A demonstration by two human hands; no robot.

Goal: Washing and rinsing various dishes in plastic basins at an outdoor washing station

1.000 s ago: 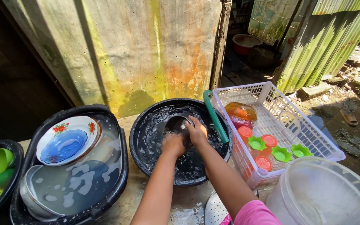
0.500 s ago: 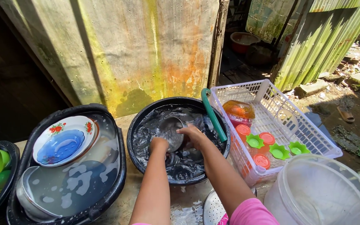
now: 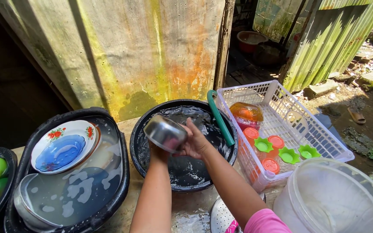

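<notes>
metal bowl [image 3: 165, 133] clamped by both hands' fingers | over black basin [image 3: 140, 149] | mossy wall [image 3: 121, 56] behind

A stained, mossy wall [image 3: 121, 47] stands behind, with sunlit corrugated fencing [image 3: 324, 43] and bare dirt ground [image 3: 368, 108].

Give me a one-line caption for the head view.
Both hands hold a shiny round metal bowl above a black round plastic basin of water.

My left hand [image 3: 158, 151] is mostly hidden behind the steel bowl [image 3: 165, 133]; the clear bucket [image 3: 337, 203] and colander [image 3: 223, 218] run off the frame's bottom edge.
</notes>
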